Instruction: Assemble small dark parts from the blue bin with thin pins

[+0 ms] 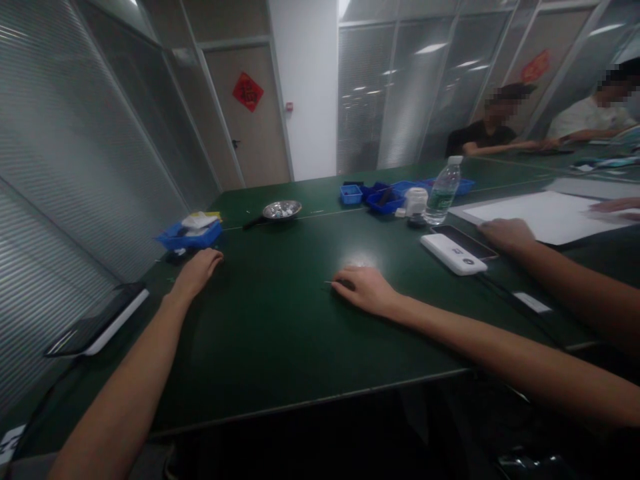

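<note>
Left of frame: blue tray (203,239) on the green bench (260,333). Your left hand (203,267) rests just beside it, fingers bent; cannot tell whether that grip holds anything. Upper middle: pan (283,219), dark handle pointing left. Centre of frame: thin rod (328,283), its pale tip sticking out leftward from your right hand (369,290), whose grip appears pinched on it; the rest is hidden by your fingers. Judged handling: very light, probably stiff, apt to roll or slip. Best hold: thumb and fingertip near its middle, light pressure. Right of frame: white power bank (454,255), well apart.
</note>
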`<action>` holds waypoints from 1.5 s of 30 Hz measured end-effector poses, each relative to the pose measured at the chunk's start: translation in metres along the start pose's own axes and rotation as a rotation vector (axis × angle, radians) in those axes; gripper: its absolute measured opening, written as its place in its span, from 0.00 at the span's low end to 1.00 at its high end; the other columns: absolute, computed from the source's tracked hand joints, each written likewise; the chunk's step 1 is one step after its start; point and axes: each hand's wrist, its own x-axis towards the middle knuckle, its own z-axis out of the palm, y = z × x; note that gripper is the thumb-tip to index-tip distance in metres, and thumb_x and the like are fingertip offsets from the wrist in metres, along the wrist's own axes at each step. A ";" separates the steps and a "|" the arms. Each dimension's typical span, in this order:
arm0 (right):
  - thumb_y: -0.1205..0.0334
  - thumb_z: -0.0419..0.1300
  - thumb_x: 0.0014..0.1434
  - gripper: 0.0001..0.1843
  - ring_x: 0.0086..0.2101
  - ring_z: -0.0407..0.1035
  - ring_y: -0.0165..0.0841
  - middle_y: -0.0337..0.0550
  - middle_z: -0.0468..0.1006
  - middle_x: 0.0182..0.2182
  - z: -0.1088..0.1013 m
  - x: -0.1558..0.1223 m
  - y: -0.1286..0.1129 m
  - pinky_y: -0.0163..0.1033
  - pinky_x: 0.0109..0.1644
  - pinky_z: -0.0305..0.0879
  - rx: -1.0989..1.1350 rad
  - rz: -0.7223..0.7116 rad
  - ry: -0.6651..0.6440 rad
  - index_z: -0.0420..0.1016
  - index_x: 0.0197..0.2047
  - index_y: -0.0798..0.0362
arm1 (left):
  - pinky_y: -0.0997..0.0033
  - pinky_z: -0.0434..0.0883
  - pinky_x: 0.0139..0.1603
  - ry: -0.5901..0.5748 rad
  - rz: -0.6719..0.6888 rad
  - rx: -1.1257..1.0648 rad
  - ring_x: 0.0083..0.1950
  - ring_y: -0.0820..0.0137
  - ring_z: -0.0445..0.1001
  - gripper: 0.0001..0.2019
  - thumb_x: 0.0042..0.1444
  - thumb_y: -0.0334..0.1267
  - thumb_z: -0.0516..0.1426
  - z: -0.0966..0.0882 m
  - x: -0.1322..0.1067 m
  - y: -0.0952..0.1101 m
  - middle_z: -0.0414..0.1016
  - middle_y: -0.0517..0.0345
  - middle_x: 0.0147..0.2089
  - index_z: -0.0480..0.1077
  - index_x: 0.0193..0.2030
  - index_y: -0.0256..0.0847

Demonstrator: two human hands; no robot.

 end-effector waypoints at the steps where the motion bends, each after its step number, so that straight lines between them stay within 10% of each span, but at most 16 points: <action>1: 0.51 0.56 0.73 0.16 0.36 0.74 0.36 0.45 0.81 0.41 -0.001 0.000 0.000 0.39 0.39 0.63 -0.001 0.001 0.002 0.80 0.51 0.50 | 0.58 0.73 0.55 0.003 0.009 0.022 0.53 0.54 0.75 0.18 0.71 0.47 0.47 0.000 0.000 0.000 0.77 0.42 0.52 0.75 0.50 0.42; 11: 0.52 0.56 0.73 0.16 0.36 0.74 0.35 0.45 0.81 0.40 -0.001 0.000 -0.001 0.39 0.39 0.64 0.008 0.001 0.001 0.80 0.50 0.50 | 0.57 0.71 0.57 0.044 0.020 0.020 0.55 0.54 0.74 0.16 0.69 0.44 0.52 -0.003 -0.003 0.003 0.78 0.44 0.53 0.78 0.49 0.41; 21: 0.52 0.56 0.72 0.15 0.37 0.74 0.36 0.45 0.81 0.40 0.000 0.000 0.000 0.39 0.40 0.63 -0.004 0.000 0.006 0.81 0.50 0.50 | 0.63 0.71 0.59 0.436 -0.419 -0.132 0.51 0.58 0.79 0.16 0.65 0.42 0.56 -0.001 -0.003 -0.002 0.82 0.45 0.52 0.81 0.49 0.37; 28: 0.52 0.56 0.72 0.15 0.37 0.74 0.36 0.46 0.81 0.41 0.001 0.000 0.001 0.39 0.40 0.64 -0.003 -0.002 -0.005 0.81 0.50 0.50 | 0.63 0.75 0.52 0.417 -0.725 -0.229 0.44 0.57 0.82 0.16 0.57 0.38 0.62 0.005 0.004 -0.008 0.85 0.46 0.42 0.83 0.49 0.36; 45: 0.52 0.56 0.72 0.16 0.37 0.74 0.36 0.47 0.81 0.41 -0.003 0.001 -0.003 0.39 0.39 0.65 0.007 0.002 -0.013 0.81 0.50 0.51 | 0.58 0.76 0.47 0.330 -0.917 -0.462 0.43 0.54 0.82 0.16 0.46 0.42 0.70 0.005 0.011 0.019 0.86 0.49 0.41 0.85 0.43 0.41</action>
